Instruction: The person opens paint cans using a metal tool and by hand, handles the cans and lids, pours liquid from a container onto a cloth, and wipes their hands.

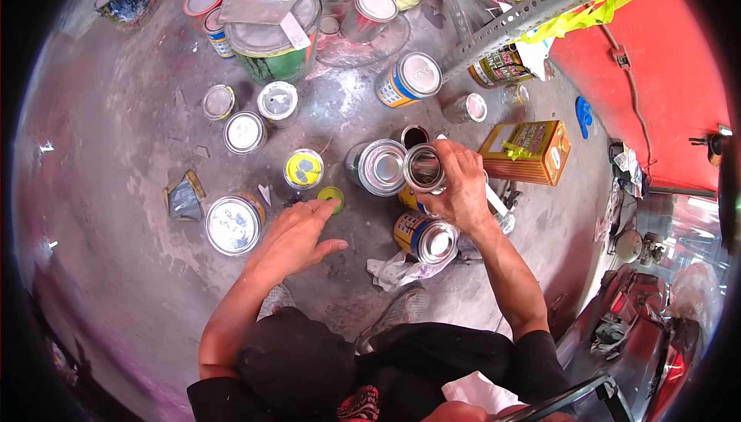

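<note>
Silver open-topped metal tin [421,161] is grasped by the right hand [461,190], right of the silver-lidded round can [382,167].
Left of that can, the unclenched left hand [293,235] touches a lime-green round disc [330,197]; a slackening right grip could drop the tin.

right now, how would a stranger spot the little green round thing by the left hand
Start at the large green bucket near the top, then come down to the yellow-topped can. Just below and right of it, by the left hand, is the green round thing, greener and clearly smaller than that can's top.
</note>
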Available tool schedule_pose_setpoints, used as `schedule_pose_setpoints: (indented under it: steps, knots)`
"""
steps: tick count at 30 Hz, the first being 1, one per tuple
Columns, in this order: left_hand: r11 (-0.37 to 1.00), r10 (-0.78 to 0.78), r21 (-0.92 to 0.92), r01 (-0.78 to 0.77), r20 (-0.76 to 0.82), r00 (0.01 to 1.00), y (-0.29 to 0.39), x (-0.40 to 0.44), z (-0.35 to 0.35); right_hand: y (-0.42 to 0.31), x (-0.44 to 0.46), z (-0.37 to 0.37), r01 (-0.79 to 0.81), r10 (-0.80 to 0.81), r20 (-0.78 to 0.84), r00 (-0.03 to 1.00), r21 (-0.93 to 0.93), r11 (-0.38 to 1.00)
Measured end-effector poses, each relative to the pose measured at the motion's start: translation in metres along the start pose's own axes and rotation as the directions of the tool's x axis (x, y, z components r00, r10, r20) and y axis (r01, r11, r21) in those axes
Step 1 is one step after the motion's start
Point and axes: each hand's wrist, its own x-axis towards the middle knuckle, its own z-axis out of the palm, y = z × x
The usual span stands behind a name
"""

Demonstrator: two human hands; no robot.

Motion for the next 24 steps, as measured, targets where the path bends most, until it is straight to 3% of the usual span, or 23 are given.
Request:
schedule_pose_setpoints:
  steps: [9,24]
  knots:
    - [0.997,-0.078,-0.016,0.079,0.069,0.995,0.004,0.001,-0.005,-0.001,0.001,0.005,-0.005,0.007,0.041,0.999,-0.053,0.999]
    - [1.000,-0.013,0.003,0.013,0.018,1.000,-0.002,0.000,-0.001,-0.003,0.003,0.013,-0.020,0.026,0.069,0.997,-0.085,0.996]
